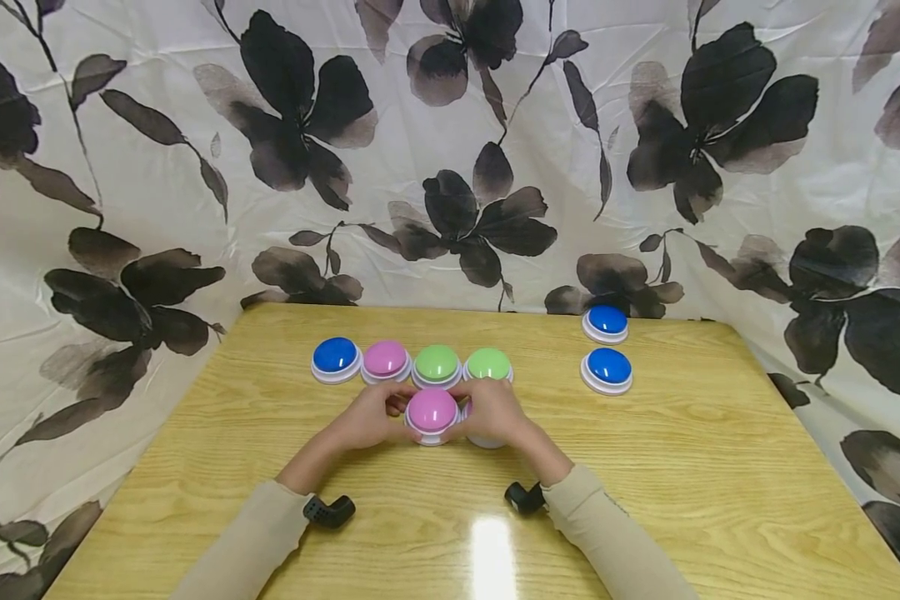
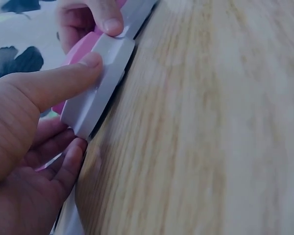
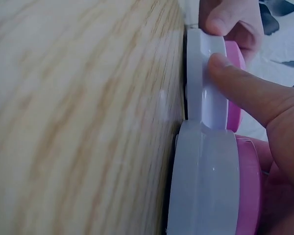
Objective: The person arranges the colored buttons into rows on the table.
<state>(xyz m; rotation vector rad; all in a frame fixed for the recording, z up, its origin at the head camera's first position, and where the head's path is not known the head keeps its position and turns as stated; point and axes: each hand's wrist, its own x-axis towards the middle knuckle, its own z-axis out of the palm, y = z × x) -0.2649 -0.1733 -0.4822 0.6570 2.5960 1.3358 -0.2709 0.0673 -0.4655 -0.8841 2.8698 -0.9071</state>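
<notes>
A pink push button with a white base (image 1: 432, 410) sits between the two hands near the middle of the table. From its left side, my left hand (image 1: 375, 417) grips the base, the thumb (image 2: 73, 81) lying on the white rim. My right hand (image 1: 493, 410) holds the opposite side, its thumb (image 3: 240, 88) against the same base. A second pink button (image 3: 247, 186) stands right beside the first; in the head view the right hand mostly covers it. Just behind is a row: a blue button (image 1: 335, 356), a pink button (image 1: 385, 358) and two green buttons (image 1: 437, 362).
Two blue buttons (image 1: 606, 367) stand apart at the right, one behind the other. The wooden table (image 1: 390, 533) ends at the back against a flowered cloth (image 1: 450, 125). Dark wrist devices (image 1: 330, 512) sit by both sleeves.
</notes>
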